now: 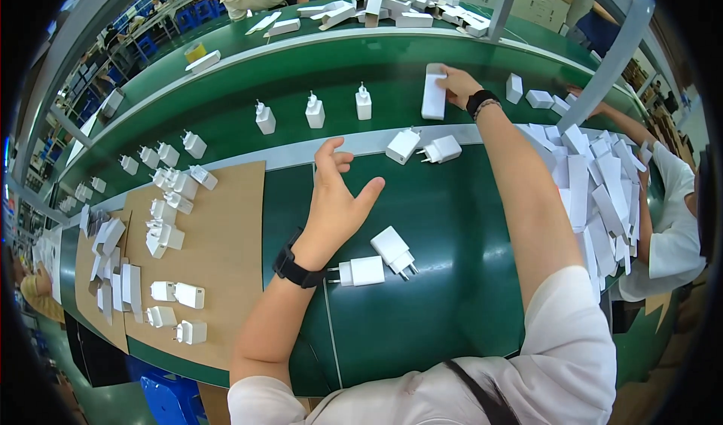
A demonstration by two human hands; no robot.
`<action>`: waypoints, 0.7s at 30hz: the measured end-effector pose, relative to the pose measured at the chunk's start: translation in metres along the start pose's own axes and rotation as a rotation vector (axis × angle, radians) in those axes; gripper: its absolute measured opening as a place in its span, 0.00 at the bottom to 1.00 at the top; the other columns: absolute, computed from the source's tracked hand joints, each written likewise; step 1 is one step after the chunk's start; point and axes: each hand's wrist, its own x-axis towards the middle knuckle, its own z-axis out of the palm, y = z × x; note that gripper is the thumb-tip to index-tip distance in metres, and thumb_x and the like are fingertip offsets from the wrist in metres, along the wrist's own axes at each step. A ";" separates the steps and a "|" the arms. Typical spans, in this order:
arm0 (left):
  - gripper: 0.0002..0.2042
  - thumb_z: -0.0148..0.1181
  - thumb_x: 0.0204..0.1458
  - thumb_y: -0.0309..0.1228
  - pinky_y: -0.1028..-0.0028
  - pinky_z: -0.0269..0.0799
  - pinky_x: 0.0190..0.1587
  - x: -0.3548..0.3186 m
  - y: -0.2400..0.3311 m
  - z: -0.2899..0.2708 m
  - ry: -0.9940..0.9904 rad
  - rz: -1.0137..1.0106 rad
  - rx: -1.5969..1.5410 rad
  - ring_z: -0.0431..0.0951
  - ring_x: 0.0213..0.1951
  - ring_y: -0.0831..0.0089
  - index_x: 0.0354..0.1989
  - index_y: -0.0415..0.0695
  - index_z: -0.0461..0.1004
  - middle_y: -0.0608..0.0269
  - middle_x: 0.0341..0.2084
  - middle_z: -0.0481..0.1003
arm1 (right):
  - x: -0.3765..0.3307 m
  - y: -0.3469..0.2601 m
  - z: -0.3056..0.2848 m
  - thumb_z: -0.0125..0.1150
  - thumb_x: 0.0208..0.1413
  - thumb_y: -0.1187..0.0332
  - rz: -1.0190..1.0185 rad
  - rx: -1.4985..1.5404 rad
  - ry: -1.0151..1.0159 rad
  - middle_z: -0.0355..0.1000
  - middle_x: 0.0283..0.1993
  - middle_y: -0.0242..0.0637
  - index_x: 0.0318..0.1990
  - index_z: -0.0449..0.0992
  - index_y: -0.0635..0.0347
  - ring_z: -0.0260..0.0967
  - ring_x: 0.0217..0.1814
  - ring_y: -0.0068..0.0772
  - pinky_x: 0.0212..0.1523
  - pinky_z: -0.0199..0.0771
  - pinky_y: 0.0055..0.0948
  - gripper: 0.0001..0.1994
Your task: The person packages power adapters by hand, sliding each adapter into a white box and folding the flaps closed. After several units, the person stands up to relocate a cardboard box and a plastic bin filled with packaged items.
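Observation:
My right hand (458,86) reaches out over the green conveyor belt (399,60), its fingers closed on the side of a white box (434,97) that stands upright. Fingers spread, my left hand (337,191) hovers above the green table and holds nothing. Between my arms, two white plug chargers (360,271) (393,250) lie on the table. Two more chargers (403,146) (440,149) rest by the pale belt edge, nearer my right forearm. Along the belt stand three chargers (264,117) (315,111) (364,101) with their prongs up.
A brown cardboard sheet (233,237) at left carries several chargers and white boxes. To the right is a heap of white boxes (595,176), beside a co-worker's arm (621,122). Grey metal posts (614,56) frame the line. More boxes (399,7) pile up across the belt, near another person.

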 end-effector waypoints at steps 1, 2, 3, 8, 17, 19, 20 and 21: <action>0.37 0.64 0.41 0.32 0.63 0.63 0.48 0.000 -0.001 0.001 -0.002 -0.032 -0.019 0.67 0.45 0.57 0.56 0.38 0.46 0.43 0.44 0.63 | 0.007 0.014 -0.001 0.56 0.49 0.69 0.014 0.061 0.068 0.68 0.43 0.35 0.62 0.53 0.55 0.68 0.37 0.27 0.37 0.70 0.30 0.31; 0.35 0.63 0.42 0.30 0.63 0.63 0.48 0.001 -0.003 0.001 -0.003 -0.063 -0.036 0.67 0.44 0.58 0.56 0.39 0.47 0.44 0.44 0.63 | 0.007 0.019 0.004 0.56 0.49 0.69 0.025 0.123 0.134 0.67 0.45 0.36 0.63 0.51 0.55 0.68 0.38 0.28 0.37 0.71 0.31 0.33; 0.34 0.63 0.42 0.29 0.65 0.64 0.46 0.001 -0.004 0.002 0.027 -0.031 -0.037 0.67 0.43 0.60 0.55 0.40 0.49 0.47 0.42 0.64 | 0.013 0.018 0.003 0.57 0.49 0.68 0.127 0.011 0.180 0.65 0.50 0.40 0.65 0.47 0.55 0.68 0.39 0.31 0.37 0.72 0.34 0.35; 0.32 0.63 0.41 0.28 0.69 0.65 0.40 0.004 -0.008 0.000 0.078 -0.063 -0.021 0.68 0.41 0.66 0.55 0.41 0.52 0.53 0.40 0.66 | -0.009 -0.032 -0.054 0.65 0.35 0.65 -0.626 -1.065 0.184 0.74 0.36 0.45 0.45 0.73 0.61 0.72 0.34 0.40 0.34 0.72 0.35 0.24; 0.32 0.62 0.41 0.28 0.71 0.66 0.39 0.006 0.021 -0.003 0.040 -0.051 -0.143 0.70 0.40 0.67 0.54 0.42 0.52 0.53 0.42 0.67 | -0.137 -0.002 -0.096 0.70 0.29 0.58 0.074 -1.494 -0.078 0.70 0.44 0.48 0.52 0.65 0.57 0.68 0.48 0.49 0.47 0.68 0.38 0.36; 0.32 0.62 0.41 0.28 0.71 0.66 0.39 0.005 0.022 -0.001 0.021 -0.069 -0.195 0.71 0.38 0.68 0.54 0.42 0.52 0.52 0.41 0.67 | -0.136 0.011 -0.116 0.68 0.31 0.63 0.069 -1.400 0.090 0.70 0.44 0.51 0.51 0.64 0.60 0.67 0.49 0.50 0.48 0.68 0.38 0.34; 0.31 0.62 0.41 0.28 0.71 0.67 0.39 0.004 0.021 0.001 0.022 -0.053 -0.204 0.71 0.38 0.68 0.54 0.42 0.53 0.52 0.41 0.67 | -0.137 0.010 -0.124 0.66 0.33 0.66 -0.005 -1.406 0.118 0.70 0.43 0.53 0.51 0.64 0.60 0.68 0.48 0.50 0.47 0.69 0.38 0.32; 0.31 0.62 0.41 0.28 0.71 0.67 0.39 0.003 0.024 0.001 0.011 -0.045 -0.234 0.71 0.38 0.68 0.54 0.42 0.53 0.52 0.41 0.67 | -0.140 -0.004 -0.121 0.63 0.37 0.71 -0.020 -1.437 0.156 0.71 0.42 0.53 0.52 0.62 0.60 0.68 0.47 0.50 0.45 0.69 0.39 0.29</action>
